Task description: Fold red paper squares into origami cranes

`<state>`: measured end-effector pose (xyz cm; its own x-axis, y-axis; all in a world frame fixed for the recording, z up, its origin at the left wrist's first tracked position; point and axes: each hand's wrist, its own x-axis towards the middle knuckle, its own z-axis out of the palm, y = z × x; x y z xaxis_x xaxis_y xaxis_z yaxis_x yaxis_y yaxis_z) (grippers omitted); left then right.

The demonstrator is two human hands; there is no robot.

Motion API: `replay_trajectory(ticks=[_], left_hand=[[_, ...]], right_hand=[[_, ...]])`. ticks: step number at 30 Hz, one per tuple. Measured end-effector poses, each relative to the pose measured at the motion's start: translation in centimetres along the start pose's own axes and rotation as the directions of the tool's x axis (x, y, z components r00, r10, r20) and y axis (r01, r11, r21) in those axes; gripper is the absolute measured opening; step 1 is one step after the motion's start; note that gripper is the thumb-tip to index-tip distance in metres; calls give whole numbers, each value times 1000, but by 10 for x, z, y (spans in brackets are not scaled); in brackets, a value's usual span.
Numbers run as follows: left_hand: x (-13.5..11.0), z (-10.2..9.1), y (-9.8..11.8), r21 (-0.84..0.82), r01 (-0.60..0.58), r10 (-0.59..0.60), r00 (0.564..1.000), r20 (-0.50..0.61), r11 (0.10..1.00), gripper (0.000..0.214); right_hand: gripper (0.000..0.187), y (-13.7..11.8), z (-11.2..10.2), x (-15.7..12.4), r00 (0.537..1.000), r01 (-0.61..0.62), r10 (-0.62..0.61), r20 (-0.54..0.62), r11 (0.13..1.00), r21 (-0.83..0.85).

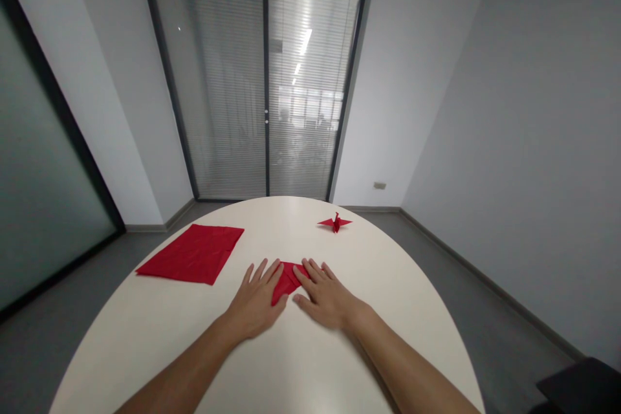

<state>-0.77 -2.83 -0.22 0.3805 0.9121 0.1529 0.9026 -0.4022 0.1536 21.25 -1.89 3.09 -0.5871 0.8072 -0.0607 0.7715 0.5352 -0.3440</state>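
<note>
A small folded piece of red paper lies on the white round table, with crease lines across it. My left hand rests flat on its left side, fingers stretched out and thumb by the lower edge. On the right part of the paper, my right hand lies with its fingers spread, the index finger over the folded layers. Both hands cover the paper's outer ends, so its full outline is hidden.
Red paper sheets lie at the table's left. A finished red origami crane stands near the far right edge. Beyond the table are a glass door with blinds and grey walls. A dark object shows at lower right.
</note>
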Motion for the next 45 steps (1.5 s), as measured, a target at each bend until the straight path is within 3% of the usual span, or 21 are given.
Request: replay_trajectory(ticks=[8,24,30,39,45], left_hand=[[0,-3,1,-3,-6,6,1000,-8,1000,64],[-4,-13,8,-29,14,-14,1000,-1,999,61],[-4,-16,12,-21,11,-11,1000,20,1000,62],[6,-38,25,40,31,-35,994,100,999,60],[0,-31,24,-28,64,-63,997,49,998,64]], right_hand=[[61,13,0,8,990,137,-138,-42,990,-27],[62,-3,-10,3,999,43,-43,-15,999,23],[59,-4,-8,-1,995,48,-45,-95,998,31],[54,-5,-9,-5,985,51,-37,-167,995,81],[52,-3,-8,-4,981,48,-29,-193,994,95]])
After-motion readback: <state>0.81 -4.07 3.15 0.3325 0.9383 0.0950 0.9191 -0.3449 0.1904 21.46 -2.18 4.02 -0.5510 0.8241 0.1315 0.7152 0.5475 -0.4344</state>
